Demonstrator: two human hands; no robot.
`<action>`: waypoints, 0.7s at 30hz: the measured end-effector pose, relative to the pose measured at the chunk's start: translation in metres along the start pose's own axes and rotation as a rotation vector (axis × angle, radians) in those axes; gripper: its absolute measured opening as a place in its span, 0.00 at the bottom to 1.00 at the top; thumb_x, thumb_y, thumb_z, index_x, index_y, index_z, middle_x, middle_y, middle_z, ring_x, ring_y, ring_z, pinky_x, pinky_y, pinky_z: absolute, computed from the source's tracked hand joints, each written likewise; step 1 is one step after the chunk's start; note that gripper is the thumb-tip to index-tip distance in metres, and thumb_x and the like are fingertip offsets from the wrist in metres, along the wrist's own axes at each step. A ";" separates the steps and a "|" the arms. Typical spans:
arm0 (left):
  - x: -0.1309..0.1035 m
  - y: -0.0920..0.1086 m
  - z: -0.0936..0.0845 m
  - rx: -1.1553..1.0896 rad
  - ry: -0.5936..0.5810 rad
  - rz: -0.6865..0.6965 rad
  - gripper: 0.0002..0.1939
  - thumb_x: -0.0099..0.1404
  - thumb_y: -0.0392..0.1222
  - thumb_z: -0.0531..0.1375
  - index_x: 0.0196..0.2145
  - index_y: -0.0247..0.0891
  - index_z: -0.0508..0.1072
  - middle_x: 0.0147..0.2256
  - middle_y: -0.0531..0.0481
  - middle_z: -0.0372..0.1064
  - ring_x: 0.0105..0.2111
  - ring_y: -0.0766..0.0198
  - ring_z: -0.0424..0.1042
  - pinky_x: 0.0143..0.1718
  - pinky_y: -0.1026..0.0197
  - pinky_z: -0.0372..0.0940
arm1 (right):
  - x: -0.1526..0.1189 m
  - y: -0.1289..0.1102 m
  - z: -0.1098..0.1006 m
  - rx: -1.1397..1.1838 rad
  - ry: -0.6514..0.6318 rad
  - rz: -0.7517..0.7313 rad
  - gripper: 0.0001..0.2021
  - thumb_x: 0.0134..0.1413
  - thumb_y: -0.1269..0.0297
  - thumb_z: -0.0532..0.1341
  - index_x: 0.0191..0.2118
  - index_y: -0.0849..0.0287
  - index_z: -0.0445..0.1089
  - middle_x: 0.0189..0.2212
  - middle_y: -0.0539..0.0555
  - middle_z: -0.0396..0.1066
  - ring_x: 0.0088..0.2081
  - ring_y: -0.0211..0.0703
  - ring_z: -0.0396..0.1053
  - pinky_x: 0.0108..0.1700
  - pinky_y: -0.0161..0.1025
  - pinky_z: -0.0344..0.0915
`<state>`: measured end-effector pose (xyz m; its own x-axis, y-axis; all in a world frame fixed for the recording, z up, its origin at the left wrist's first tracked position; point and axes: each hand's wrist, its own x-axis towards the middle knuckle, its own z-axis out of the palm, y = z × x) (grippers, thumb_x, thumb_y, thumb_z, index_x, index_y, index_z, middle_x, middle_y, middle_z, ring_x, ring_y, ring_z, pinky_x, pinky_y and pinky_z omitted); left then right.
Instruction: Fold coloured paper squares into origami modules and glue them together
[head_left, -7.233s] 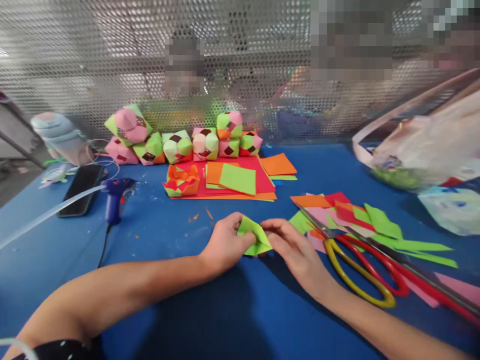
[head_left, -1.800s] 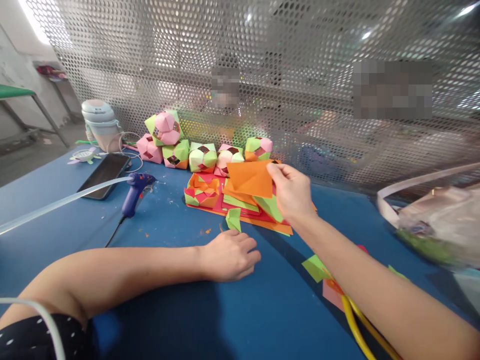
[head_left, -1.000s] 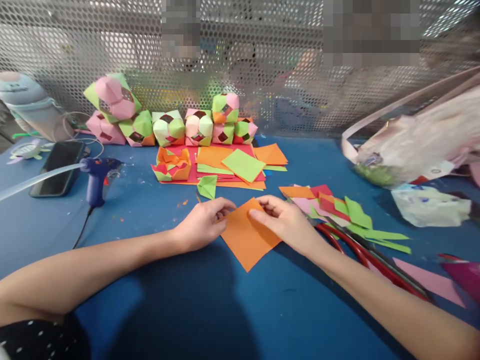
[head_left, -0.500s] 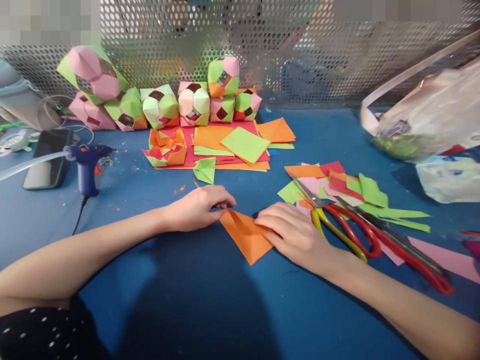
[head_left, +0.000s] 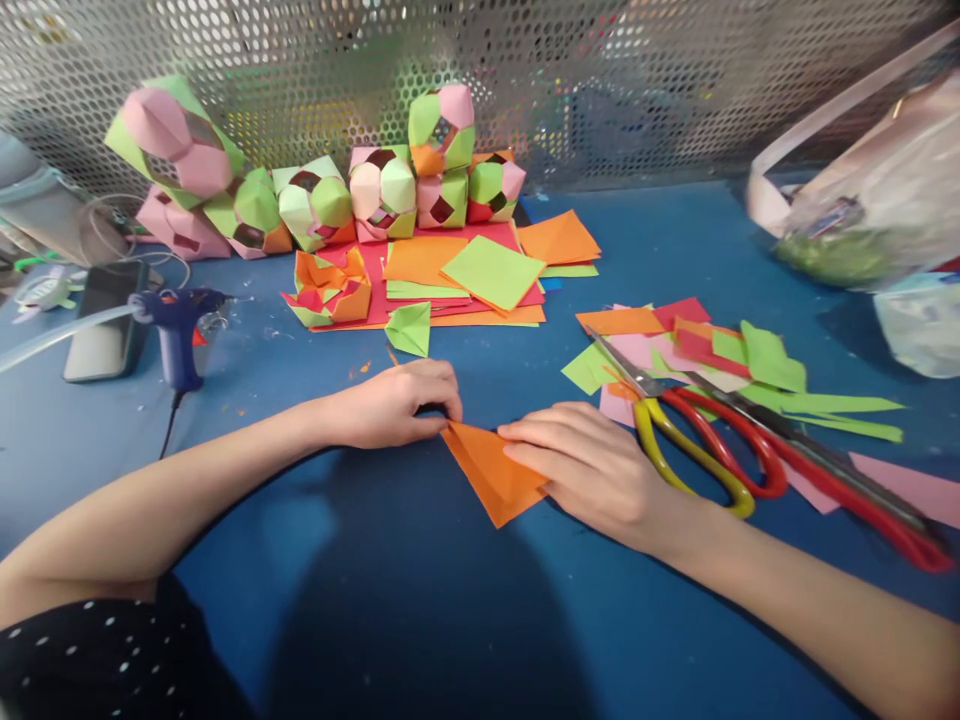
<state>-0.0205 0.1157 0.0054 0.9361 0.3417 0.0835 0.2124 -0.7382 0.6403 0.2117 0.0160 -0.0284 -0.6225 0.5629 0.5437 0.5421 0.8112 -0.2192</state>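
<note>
An orange sheet of paper (head_left: 495, 480) with fold creases lies on the blue table, one corner pointing towards me. My left hand (head_left: 405, 402) pinches its left corner between thumb and curled fingers. From the other side, my right hand (head_left: 592, 470) has its fingers together over the right part of the sheet, gripping it; the right thumb is hidden. Just beyond my left hand rests a small folded green paper piece (head_left: 409, 329). Scissors with yellow handles (head_left: 667, 455) lie close to my right hand, beside a red-handled pair (head_left: 757, 450).
Paper scraps (head_left: 679, 350) spread beneath the scissors. Stacked coloured sheets (head_left: 491, 272) and an orange folded paper ring (head_left: 330, 288) lie ahead, before a row of paper balls (head_left: 382, 195). A blue glue gun (head_left: 176, 340) and a phone (head_left: 105, 320) are left; a plastic bag (head_left: 877, 190) is right.
My left fingers have closed down onto the sheet's left corner. The gap along the sheet's upper fold looks flatter, and my right hand has stayed on it. The view has shifted slightly.
</note>
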 end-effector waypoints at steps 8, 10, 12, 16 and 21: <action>-0.001 -0.007 -0.008 -0.110 -0.077 0.026 0.06 0.61 0.32 0.56 0.35 0.34 0.74 0.37 0.44 0.66 0.39 0.65 0.67 0.43 0.63 0.62 | -0.001 -0.003 -0.007 -0.068 -0.113 -0.150 0.12 0.56 0.78 0.53 0.44 0.67 0.67 0.44 0.64 0.72 0.48 0.50 0.67 0.44 0.49 0.66; -0.001 -0.008 -0.008 -0.121 -0.076 0.024 0.06 0.61 0.33 0.57 0.34 0.34 0.74 0.37 0.44 0.66 0.39 0.65 0.67 0.43 0.63 0.62 | 0.002 -0.006 -0.009 -0.125 -0.123 -0.158 0.11 0.56 0.78 0.53 0.42 0.67 0.69 0.42 0.64 0.73 0.45 0.50 0.68 0.43 0.49 0.67; 0.000 -0.008 -0.008 -0.129 -0.074 0.028 0.06 0.61 0.33 0.57 0.34 0.34 0.74 0.37 0.44 0.66 0.39 0.65 0.67 0.43 0.63 0.62 | 0.003 -0.010 -0.011 -0.163 -0.130 -0.170 0.11 0.57 0.77 0.52 0.41 0.68 0.70 0.41 0.64 0.73 0.45 0.51 0.69 0.42 0.49 0.67; 0.000 -0.008 -0.008 -0.139 -0.074 0.032 0.06 0.61 0.32 0.57 0.33 0.33 0.74 0.37 0.43 0.66 0.39 0.65 0.67 0.43 0.63 0.63 | 0.001 -0.020 -0.007 -0.159 -0.111 -0.173 0.12 0.57 0.78 0.50 0.42 0.69 0.69 0.45 0.65 0.72 0.48 0.54 0.67 0.43 0.50 0.65; 0.000 -0.009 -0.009 -0.141 -0.083 0.029 0.05 0.61 0.32 0.57 0.33 0.34 0.74 0.37 0.44 0.66 0.39 0.65 0.67 0.43 0.63 0.62 | -0.004 -0.028 0.000 -0.071 -0.075 -0.056 0.11 0.56 0.79 0.52 0.41 0.69 0.69 0.43 0.65 0.72 0.47 0.52 0.67 0.43 0.50 0.66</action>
<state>-0.0251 0.1270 0.0064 0.9625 0.2678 0.0443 0.1485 -0.6561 0.7399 0.1988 -0.0094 -0.0240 -0.6918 0.5297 0.4908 0.5426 0.8298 -0.1309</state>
